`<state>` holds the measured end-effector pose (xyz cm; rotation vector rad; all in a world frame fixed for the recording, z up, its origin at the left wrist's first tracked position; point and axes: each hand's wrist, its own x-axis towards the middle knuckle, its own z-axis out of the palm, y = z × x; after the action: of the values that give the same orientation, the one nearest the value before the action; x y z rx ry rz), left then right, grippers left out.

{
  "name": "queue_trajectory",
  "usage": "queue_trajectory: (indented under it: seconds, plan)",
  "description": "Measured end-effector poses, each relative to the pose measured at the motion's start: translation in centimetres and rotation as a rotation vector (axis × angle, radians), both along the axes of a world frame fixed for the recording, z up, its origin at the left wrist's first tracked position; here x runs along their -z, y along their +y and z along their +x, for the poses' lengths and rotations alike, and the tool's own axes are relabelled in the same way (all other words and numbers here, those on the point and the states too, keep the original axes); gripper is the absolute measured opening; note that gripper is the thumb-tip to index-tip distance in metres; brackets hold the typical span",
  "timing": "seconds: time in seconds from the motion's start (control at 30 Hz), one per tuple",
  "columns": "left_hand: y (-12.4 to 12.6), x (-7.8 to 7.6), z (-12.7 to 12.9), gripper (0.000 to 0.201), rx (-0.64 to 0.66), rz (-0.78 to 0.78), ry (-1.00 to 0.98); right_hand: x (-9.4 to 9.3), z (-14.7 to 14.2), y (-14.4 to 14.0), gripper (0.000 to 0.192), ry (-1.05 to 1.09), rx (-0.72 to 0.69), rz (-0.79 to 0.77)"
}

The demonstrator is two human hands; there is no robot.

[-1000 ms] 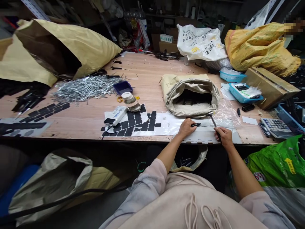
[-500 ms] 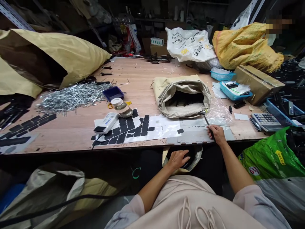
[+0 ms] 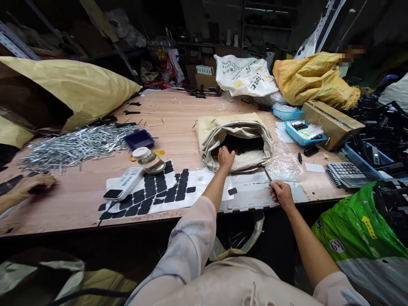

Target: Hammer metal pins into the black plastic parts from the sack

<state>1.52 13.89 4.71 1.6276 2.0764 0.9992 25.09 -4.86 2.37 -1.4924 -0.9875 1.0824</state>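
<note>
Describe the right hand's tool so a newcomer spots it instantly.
On the wooden table, find the central beige sack. Before its right side, the right hand grips the tool. Its slim shaft and crosswise head distinguish it from the clear plastic alongside.

A wood-grain table (image 3: 178,119) stretched across the room, its pinkish top catching a soft sheen of light, while the space beyond it lay in gloom. Toward the back stood dark shelving (image 3: 267,28), its edges faintly lit (what it carried was mostly too dim to make out). Perforated metal uprights (image 3: 331,26) slanted at either side. Beneath the table, deep shadow hid much of the floor.
</note>
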Motion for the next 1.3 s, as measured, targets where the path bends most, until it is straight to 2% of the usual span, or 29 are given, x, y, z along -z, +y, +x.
queue_trajectory:
  seconds: [0.07, 0.13, 0.23, 0.33, 0.43, 0.5, 0.57, 0.63, 0.77, 1.0, 1.3]
  plan:
    - [1.7, 0.7, -0.2, 0.021, 0.004, -0.101, 0.008, 0.0, 0.0, 0.1, 0.036, 0.010, 0.004, -0.005]
    - [2.3, 1.0, -0.4, 0.017, 0.020, -0.161, 0.021, 0.0, 0.0, 0.1, 0.035, 0.019, 0.007, -0.011]
    - [1.5, 0.7, -0.8, 0.015, 0.047, -0.114, 0.047, -0.2, 0.1, 0.1, 0.034, 0.032, 0.012, -0.014]
    - [-1.8, 0.2, -1.1, 0.018, 0.170, 0.061, 0.026, -0.3, 0.1, 0.0, 0.035, 0.029, 0.023, -0.013]
    - [-7.0, 0.7, -1.3, 0.021, 0.436, 0.188, -0.048, -0.4, 0.2, 0.0, 0.035, 0.018, 0.025, -0.017]
    - [-10.3, 1.6, -1.1, 0.023, 0.603, 0.190, -0.091, -0.5, 0.2, 0.0, 0.034, 0.013, 0.018, -0.013]
    - [-12.5, 2.8, -0.8, 0.023, 0.670, 0.154, -0.106, -0.5, 0.1, -0.1, 0.034, 0.007, 0.012, -0.002]
    - [-13.4, 3.7, -0.5, 0.019, 0.652, 0.119, -0.096, -0.5, 0.0, -0.1, 0.035, -0.012, 0.007, 0.005]
    - [-12.8, 4.4, -0.1, 0.017, 0.615, 0.057, -0.073, -0.5, -0.2, -0.3, 0.037, -0.079, -0.001, 0.024]
    - [-12.5, 4.2, 0.3, 0.019, 0.560, -0.016, -0.046, 0.2, -0.2, -0.8, 0.039, -0.213, -0.004, 0.070]
    - [-12.2, 4.0, 0.6, 0.017, 0.526, -0.066, -0.100, 0.0, 0.1, -1.9, 0.029, -0.672, -0.057, 0.272]
